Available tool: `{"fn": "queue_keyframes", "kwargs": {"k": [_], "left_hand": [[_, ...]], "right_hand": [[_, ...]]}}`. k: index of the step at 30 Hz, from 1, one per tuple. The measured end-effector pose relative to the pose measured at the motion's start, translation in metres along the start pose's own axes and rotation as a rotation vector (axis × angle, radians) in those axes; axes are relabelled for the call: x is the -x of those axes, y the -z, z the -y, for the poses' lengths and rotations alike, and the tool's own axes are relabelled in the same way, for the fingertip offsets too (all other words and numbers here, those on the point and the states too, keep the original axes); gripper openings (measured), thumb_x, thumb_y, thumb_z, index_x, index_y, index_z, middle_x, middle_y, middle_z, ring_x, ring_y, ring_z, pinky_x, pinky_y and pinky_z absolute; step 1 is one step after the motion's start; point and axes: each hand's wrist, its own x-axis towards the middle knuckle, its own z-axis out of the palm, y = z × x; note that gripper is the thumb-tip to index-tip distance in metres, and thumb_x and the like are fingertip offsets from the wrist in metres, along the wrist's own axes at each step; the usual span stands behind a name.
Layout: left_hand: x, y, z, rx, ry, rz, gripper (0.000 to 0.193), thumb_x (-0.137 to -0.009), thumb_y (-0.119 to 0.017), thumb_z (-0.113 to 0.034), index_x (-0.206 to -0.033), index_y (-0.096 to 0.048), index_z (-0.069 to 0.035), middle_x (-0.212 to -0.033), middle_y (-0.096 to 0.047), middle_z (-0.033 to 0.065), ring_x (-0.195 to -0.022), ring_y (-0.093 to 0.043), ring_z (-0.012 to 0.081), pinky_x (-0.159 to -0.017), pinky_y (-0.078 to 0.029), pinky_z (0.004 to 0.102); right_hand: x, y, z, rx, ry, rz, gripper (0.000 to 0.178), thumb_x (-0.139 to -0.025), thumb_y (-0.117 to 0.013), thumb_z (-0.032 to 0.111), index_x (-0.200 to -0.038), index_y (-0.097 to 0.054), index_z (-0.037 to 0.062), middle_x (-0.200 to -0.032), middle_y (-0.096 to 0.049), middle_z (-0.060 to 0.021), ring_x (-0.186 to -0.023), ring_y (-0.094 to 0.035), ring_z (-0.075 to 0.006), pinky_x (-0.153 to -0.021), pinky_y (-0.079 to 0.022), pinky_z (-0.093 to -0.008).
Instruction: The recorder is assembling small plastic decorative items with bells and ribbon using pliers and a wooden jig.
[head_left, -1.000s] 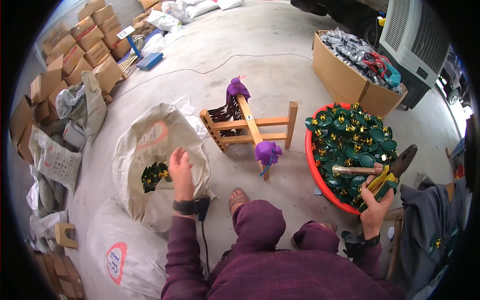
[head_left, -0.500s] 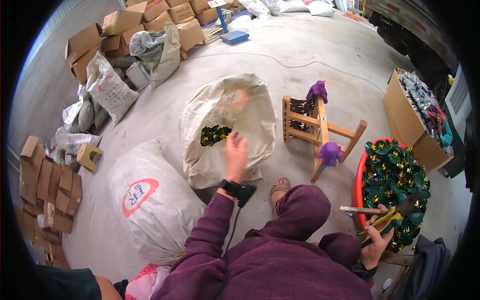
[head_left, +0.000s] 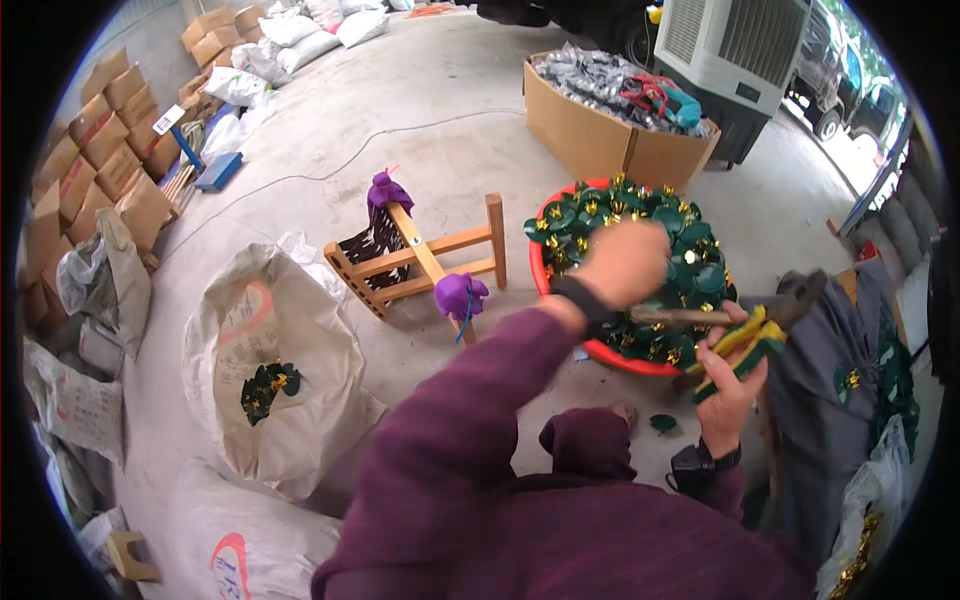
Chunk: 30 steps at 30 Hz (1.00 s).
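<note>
My left hand (head_left: 628, 262) is over a red tub (head_left: 538, 268) heaped with round dark-green pieces (head_left: 697, 265) that carry gold-coloured fittings. Motion smears this hand and its fingers are hidden, so what it touches or holds does not show. To the right of the tub, my right hand (head_left: 728, 388) is closed around pliers (head_left: 752, 340) with yellow-and-green handles and dark jaws. A wooden-handled tool (head_left: 680, 316) lies across the pliers in the same grip; its far end is hidden. On the left stands an open white woven sack (head_left: 225, 350) with a small pile of green pieces (head_left: 268, 390) inside.
A wooden frame (head_left: 430, 255) with purple cloth knobs stands between sack and tub. Beyond the tub is a cardboard box (head_left: 580, 130) of wrapped items. Grey cloth (head_left: 825, 400) hangs at the right. A full sack (head_left: 270, 550) lies at near left; one green piece (head_left: 663, 425) is on the floor.
My left hand has moved from the open sack to above the red tub. The view has turned right. My right hand still grips the pliers and the wooden-handled tool.
</note>
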Motion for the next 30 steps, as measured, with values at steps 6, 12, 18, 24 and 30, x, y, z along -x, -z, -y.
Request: {"fn": "queue_keyframes", "kwargs": {"k": [6,12,18,24,30], "left_hand": [[-0.01,-0.099,-0.04,0.308,-0.056,-0.154,0.019,-0.083,-0.057,-0.017,-0.074,-0.065,-0.003,-0.069,-0.063,0.0204,-0.07,-0.063,0.0392,-0.065,-0.05,0.048],[0.004,-0.121,-0.021,0.345,0.05,-0.105,0.022,-0.086,-0.056,-0.018,-0.074,-0.063,-0.002,-0.069,-0.063,0.0202,-0.069,-0.063,0.0395,-0.066,-0.05,0.0488],[0.015,-0.122,0.001,0.358,0.106,-0.12,0.022,-0.086,-0.056,-0.019,-0.074,-0.063,-0.002,-0.07,-0.063,0.021,-0.072,-0.062,0.0402,-0.068,-0.049,0.0497],[0.022,-0.115,0.012,0.331,0.142,-0.094,0.022,-0.085,-0.057,-0.019,-0.075,-0.063,-0.001,-0.07,-0.063,0.0214,-0.072,-0.062,0.0407,-0.068,-0.049,0.0494],[0.026,-0.114,0.016,0.291,0.143,-0.083,0.021,-0.085,-0.057,-0.018,-0.075,-0.064,-0.002,-0.07,-0.063,0.0211,-0.071,-0.063,0.0403,-0.067,-0.05,0.0491]], "right_hand": [[0.023,0.05,0.0,0.182,0.064,-0.041,0.062,-0.072,-0.058,-0.011,-0.131,-0.043,0.0006,-0.127,-0.048,-0.0093,-0.094,-0.054,-0.0111,-0.077,-0.047,-0.0239],[0.021,0.058,-0.02,0.129,-0.014,-0.035,0.061,-0.073,-0.058,-0.012,-0.131,-0.044,-0.0007,-0.13,-0.048,-0.0098,-0.096,-0.054,-0.0135,-0.082,-0.048,-0.0265],[0.016,0.028,-0.032,0.028,-0.108,-0.005,0.065,-0.071,-0.057,-0.015,-0.132,-0.043,0.0014,-0.13,-0.049,-0.0077,-0.096,-0.054,-0.0127,-0.079,-0.049,-0.0264],[0.016,0.027,-0.041,0.063,-0.107,0.093,0.062,-0.072,-0.06,-0.013,-0.13,-0.047,0.0027,-0.133,-0.05,-0.0105,-0.1,-0.055,-0.0137,-0.082,-0.05,-0.0278],[0.02,0.026,-0.042,0.073,-0.14,0.076,0.064,-0.071,-0.059,-0.014,-0.131,-0.045,0.003,-0.131,-0.049,-0.0072,-0.098,-0.055,-0.0128,-0.077,-0.05,-0.0272]]}}
